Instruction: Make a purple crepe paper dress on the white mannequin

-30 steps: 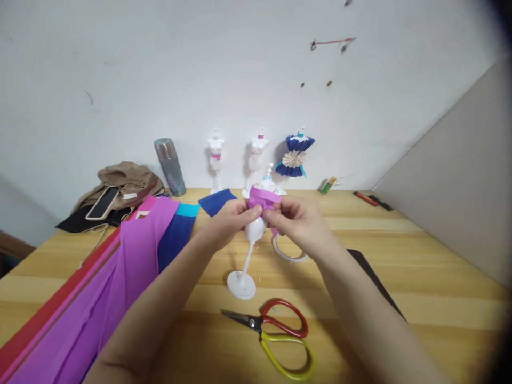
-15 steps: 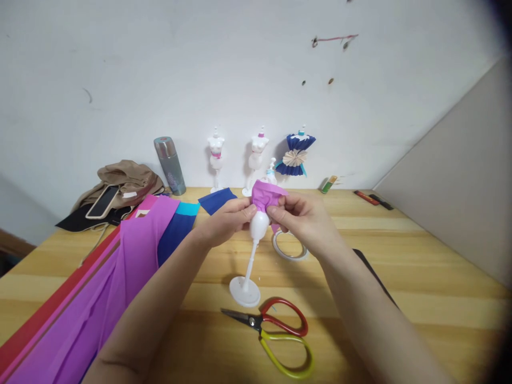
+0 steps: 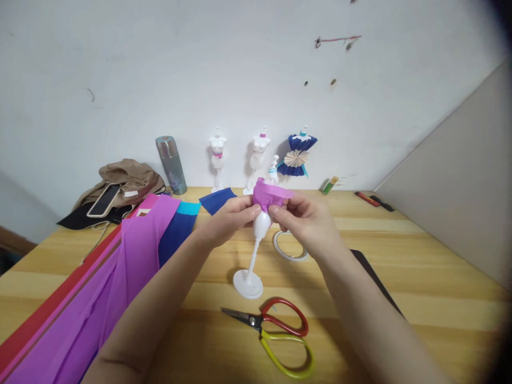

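Observation:
A small white dress form (image 3: 262, 225) leans slightly in front of me, its round base (image 3: 248, 284) low over the tabletop. Pink-purple crepe paper (image 3: 270, 194) is gathered around its upper body and flares out at the top. My left hand (image 3: 230, 220) is closed, pinching the paper at the waist from the left, thumb in front. From the right, my right hand (image 3: 308, 220) pinches the same gathered waist between thumb and fingers. The fingertips behind the form are hidden. Below the base lie scissors (image 3: 254, 321) with one red and one yellow handle.
Behind stand two white dress forms (image 3: 217, 152) and one in a blue paper dress (image 3: 298, 157). A tape roll (image 3: 290, 257) lies beyond the scissors. Crepe paper sheets (image 3: 140, 250), a phone (image 3: 104, 200) and a flask (image 3: 172, 165) are on the left.
The dress form has shifted slightly up and to the right, its base now farther from the scissors. The paper's flared top spreads a little more to the right. Both hands keep their pinch.

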Available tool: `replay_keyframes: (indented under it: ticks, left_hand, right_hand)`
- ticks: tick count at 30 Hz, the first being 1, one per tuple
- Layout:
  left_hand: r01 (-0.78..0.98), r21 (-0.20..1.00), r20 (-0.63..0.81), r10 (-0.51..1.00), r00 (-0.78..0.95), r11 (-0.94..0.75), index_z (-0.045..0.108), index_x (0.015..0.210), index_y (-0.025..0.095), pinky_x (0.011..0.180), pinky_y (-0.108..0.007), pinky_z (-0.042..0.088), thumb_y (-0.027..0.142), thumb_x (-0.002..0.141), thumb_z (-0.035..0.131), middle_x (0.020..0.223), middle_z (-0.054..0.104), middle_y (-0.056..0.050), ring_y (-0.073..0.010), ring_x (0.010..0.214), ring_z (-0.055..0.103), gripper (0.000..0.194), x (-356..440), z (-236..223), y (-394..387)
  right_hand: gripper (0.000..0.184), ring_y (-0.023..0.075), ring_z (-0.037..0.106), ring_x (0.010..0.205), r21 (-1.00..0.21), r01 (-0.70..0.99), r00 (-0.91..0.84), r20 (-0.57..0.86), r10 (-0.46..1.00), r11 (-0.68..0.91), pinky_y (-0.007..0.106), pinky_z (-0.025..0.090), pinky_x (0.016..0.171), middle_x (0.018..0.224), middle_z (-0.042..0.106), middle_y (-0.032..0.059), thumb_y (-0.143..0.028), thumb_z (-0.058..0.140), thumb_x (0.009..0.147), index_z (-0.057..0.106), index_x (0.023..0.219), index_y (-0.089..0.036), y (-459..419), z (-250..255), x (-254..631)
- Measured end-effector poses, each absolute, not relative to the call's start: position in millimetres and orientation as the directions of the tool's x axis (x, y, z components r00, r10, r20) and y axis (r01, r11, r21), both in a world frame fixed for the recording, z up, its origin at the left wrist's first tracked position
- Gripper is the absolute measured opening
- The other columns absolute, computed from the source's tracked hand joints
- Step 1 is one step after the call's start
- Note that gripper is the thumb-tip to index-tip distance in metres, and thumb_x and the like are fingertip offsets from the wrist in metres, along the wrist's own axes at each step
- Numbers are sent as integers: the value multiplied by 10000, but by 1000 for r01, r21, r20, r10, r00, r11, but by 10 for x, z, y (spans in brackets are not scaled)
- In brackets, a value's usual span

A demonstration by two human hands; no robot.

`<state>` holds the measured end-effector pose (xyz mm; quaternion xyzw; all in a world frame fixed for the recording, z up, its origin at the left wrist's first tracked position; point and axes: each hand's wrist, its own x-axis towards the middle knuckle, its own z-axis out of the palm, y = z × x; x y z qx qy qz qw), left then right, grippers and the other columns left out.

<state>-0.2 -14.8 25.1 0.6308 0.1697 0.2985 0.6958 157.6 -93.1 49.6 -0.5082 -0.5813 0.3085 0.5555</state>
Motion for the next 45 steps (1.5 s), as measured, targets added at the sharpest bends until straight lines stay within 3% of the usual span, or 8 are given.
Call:
replay_keyframes:
  ticks: [17,25,31,35,45]
  left_hand:
    - [-139,977,210,609,765,-162,715,980,125,801,-302,447,544,871,645,910,664,-63,-178,868,579,438,-45,235,-154]
    - [-220,975,165,579,798,27,700,994,108,781,-311,471,623,768,728,922,692,-97,-216,892,630,563,-3,282,-218]
    - [-210,975,122,606,786,77,689,1001,97,712,-302,478,701,722,719,905,690,-104,-218,840,637,667,28,260,-235]
    - [-191,981,139,614,777,20,692,995,97,700,-283,459,645,779,700,852,678,-78,-175,768,607,589,7,229,-223]
    - [-164,983,181,578,796,-81,658,915,123,703,-284,474,588,857,632,836,661,-69,-167,762,603,469,-18,188,-193]
  right_hand:
    - [313,89,395,465,-953,155,118,281,952,262,261,355,469,500,458,-59,-442,794,662,594,631,-203,-900,506,1623]
    - [331,83,435,434,-966,90,80,249,965,242,238,346,425,480,528,-40,-436,816,649,592,588,-201,-827,438,1667]
    - [450,123,564,480,-979,75,121,198,973,190,259,459,475,497,584,-19,-472,869,597,504,550,-214,-813,402,1683]
    - [463,125,569,444,-979,76,113,196,974,188,258,454,453,481,603,-15,-498,867,594,503,553,-215,-820,414,1669]
    - [449,127,562,438,-981,50,88,193,977,189,271,464,449,477,593,-18,-455,874,604,494,547,-223,-829,425,1665]
